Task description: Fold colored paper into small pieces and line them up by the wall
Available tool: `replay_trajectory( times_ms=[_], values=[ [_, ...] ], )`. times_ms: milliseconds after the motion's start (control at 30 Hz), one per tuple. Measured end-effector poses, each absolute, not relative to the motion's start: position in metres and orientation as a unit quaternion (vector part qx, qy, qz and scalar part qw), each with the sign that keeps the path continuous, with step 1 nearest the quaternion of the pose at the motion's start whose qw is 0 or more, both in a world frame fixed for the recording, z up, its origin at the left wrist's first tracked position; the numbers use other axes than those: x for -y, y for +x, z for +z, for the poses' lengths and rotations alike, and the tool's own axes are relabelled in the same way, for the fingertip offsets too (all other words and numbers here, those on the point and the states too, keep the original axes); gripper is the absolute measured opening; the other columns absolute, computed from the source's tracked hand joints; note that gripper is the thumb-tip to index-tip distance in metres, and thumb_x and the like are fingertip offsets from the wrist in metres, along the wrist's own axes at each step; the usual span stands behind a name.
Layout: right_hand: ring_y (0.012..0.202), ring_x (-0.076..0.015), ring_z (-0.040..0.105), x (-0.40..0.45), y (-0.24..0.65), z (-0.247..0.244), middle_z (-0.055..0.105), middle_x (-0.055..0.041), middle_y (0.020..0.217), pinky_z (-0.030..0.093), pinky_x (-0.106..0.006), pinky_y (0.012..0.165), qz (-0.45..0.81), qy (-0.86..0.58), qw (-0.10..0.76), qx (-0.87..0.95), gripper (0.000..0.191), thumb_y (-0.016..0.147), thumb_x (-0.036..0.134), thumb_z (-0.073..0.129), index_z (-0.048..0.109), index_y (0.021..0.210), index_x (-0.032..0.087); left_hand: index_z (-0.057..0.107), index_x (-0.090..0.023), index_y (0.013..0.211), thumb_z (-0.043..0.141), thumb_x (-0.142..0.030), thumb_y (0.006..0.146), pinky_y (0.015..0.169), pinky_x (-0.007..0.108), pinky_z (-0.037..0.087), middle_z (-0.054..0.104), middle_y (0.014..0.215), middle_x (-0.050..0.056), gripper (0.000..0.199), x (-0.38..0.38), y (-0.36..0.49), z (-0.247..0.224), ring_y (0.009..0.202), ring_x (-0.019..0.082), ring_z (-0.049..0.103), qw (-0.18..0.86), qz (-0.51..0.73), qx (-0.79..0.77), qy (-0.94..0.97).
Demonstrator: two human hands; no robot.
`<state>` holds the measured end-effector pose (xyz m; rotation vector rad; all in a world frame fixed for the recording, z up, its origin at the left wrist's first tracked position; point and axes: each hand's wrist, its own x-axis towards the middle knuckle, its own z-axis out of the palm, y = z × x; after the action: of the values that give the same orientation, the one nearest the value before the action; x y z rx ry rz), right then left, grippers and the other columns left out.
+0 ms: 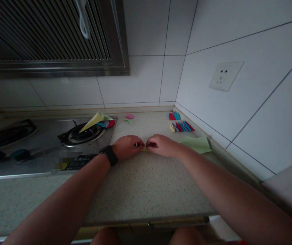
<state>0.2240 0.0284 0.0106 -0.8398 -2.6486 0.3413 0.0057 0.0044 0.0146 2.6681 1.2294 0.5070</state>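
Observation:
Over the speckled countertop (146,190) my left hand (127,147) and my right hand (162,144) meet fingertip to fingertip. Between them they pinch a small piece of yellow paper (145,149), mostly hidden by the fingers. A black watch sits on my left wrist. Just right of my right hand, partly behind the forearm, lies a pale green sheet of paper (198,144). Beyond it are a row of folded paper pieces (182,126) in several colours and a smaller red and teal folded group (174,115). Pink folded paper (129,116) and a little green piece (128,121) lie farther back.
A gas stove (46,149) is on the left, with yellow paper (93,121) and red and blue folded pieces (107,123) resting on its right burner. Above hangs a range hood (59,69). Tiled walls meet at the back corner; a socket (226,75) is on the right.

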Motion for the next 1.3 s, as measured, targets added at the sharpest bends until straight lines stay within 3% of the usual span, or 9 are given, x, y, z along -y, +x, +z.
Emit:
replay_trajectory(
  times_ms=[400, 1300],
  values=[
    [0.073, -0.0152, 0.059, -0.0290, 0.2240, 0.0086, 0.069, -0.0051, 0.080, 0.040, -0.026, 0.067, 0.137, -0.303, 0.145, 0.932, 0.017, 0.086, 0.029, 0.058, 0.070, 0.089, 0.018, 0.070, -0.022, 0.097, 0.051, -0.037, 0.088, 0.064, 0.024, 0.042, 0.069, 0.083, 0.002, 0.026, -0.0012, 0.0094, 0.0146, 0.072, 0.014, 0.059, 0.119, 0.143, -0.408, 0.894],
    [0.073, -0.0150, 0.059, -0.0310, 0.2247, 0.0082, 0.069, -0.0049, 0.082, 0.040, -0.026, 0.068, 0.137, -0.297, 0.124, 0.937, 0.017, 0.086, 0.028, 0.056, 0.070, 0.091, 0.018, 0.070, -0.022, 0.098, 0.051, -0.038, 0.090, 0.070, 0.026, 0.043, 0.069, 0.088, 0.002, 0.026, -0.0053, 0.0043, 0.0113, 0.077, 0.015, 0.060, 0.121, 0.141, -0.389, 0.902]
  ],
)
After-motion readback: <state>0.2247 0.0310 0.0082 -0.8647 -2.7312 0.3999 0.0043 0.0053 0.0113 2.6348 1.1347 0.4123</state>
